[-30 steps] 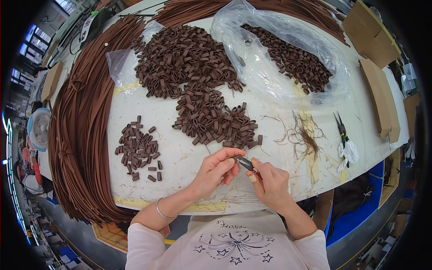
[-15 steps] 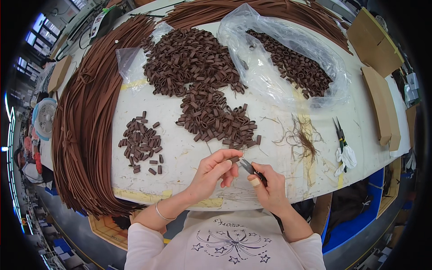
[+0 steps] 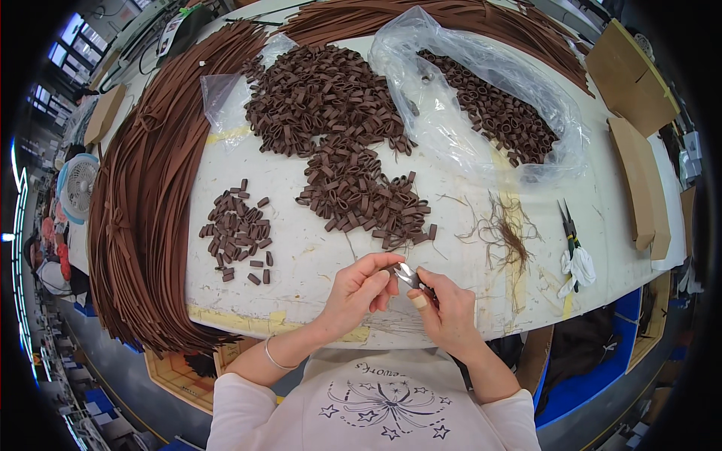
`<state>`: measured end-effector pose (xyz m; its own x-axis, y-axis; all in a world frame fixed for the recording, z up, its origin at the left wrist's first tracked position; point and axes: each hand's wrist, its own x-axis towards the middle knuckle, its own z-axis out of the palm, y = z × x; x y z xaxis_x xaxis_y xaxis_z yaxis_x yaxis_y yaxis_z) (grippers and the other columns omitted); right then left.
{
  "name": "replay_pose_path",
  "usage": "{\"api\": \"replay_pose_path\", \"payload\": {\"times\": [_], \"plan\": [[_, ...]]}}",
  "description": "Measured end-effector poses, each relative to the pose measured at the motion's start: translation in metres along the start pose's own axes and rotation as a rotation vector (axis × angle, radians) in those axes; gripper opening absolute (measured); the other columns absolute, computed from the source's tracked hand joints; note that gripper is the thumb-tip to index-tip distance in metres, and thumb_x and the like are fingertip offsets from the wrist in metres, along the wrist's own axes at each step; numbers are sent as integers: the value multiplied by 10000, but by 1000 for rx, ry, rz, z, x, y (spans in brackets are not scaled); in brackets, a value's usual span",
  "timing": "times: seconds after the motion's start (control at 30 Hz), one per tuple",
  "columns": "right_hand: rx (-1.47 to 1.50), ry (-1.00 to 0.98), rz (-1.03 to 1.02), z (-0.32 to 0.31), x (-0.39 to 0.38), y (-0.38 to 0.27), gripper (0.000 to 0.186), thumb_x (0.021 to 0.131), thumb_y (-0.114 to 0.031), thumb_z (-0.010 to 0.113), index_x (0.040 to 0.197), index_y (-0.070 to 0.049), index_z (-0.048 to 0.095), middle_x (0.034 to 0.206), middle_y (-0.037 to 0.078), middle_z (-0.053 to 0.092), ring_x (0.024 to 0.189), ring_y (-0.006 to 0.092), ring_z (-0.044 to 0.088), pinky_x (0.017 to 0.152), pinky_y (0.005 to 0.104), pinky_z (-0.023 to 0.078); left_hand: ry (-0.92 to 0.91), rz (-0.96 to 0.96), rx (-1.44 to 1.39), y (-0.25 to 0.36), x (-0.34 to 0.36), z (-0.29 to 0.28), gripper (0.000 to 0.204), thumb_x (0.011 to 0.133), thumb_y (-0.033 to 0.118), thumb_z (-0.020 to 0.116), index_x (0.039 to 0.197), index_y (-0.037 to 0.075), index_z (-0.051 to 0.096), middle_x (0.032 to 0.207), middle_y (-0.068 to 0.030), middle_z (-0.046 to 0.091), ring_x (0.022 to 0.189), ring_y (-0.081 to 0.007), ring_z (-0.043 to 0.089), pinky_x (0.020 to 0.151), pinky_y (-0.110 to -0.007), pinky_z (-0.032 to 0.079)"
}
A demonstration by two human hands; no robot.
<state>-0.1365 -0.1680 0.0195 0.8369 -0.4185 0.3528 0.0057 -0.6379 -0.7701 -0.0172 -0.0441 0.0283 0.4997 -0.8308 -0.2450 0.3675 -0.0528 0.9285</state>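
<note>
Over the near part of the table, my left hand (image 3: 355, 293) pinches a small dark-brown strap loop (image 3: 394, 266) between thumb and fingers; the fingers cover much of it. My right hand (image 3: 445, 307), with a tan bandage on its thumb, grips a pair of thread snips (image 3: 407, 276). Their shiny blades lie against the loop at my left fingertips. Just beyond both hands spreads a large heap of similar loops (image 3: 357, 192). To the left lies a smaller group of loops (image 3: 235, 233).
Long brown strips (image 3: 150, 165) line the left and far edges. A clear plastic bag (image 3: 414, 45) at the far right holds more loops. Loose threads (image 3: 511, 237) lie right of my hands, then long-nosed pliers (image 3: 569, 225) with white cloth (image 3: 579, 269). Cardboard (image 3: 639, 180) stands at the right edge.
The snips have turned so that their blades catch the light, and they have come closer to the loop. My left hand keeps hold of the loop, nearly in place.
</note>
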Motion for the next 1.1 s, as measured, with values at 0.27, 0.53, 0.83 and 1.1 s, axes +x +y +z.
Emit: {"api": "replay_pose_path", "payload": {"times": [0.27, 0.53, 0.83, 1.1], "plan": [[-11, 12, -23, 4, -1, 0, 255, 776, -117, 617, 974, 25, 542, 640, 105, 558, 474, 178, 549, 416, 270, 423, 20, -26, -29, 0, -3, 3, 264, 874, 72, 380, 1095, -18, 492, 725, -43, 540, 522, -60, 468, 450, -178, 366], [70, -29, 139, 0, 2, -4, 238, 779, -129, 606, 961, 8, 539, 612, 86, 543, 446, 180, 518, 420, 264, 398, -72, -202, -717, 2, -2, -17, 281, 867, 120, 361, 1093, -8, 469, 685, -89, 540, 440, -113, 439, 401, -228, 340], [-449, -411, -88, 2, 12, -6, 282, 750, -207, 612, 973, -50, 542, 623, 72, 562, 484, 211, 563, 424, 312, 418, -205, -121, -1102, 2, -10, -32, 268, 856, 144, 351, 1041, -12, 466, 592, -95, 506, 380, -145, 397, 364, -257, 318], [-752, -366, 219, -87, 5, 23, 260, 735, -215, 606, 957, -92, 551, 632, 77, 560, 527, 258, 568, 475, 357, 427, 679, 134, 1073, 34, -26, -131, 152, 793, 103, 532, 918, 18, 546, 585, -86, 555, 438, -184, 506, 417, -297, 369]]}}
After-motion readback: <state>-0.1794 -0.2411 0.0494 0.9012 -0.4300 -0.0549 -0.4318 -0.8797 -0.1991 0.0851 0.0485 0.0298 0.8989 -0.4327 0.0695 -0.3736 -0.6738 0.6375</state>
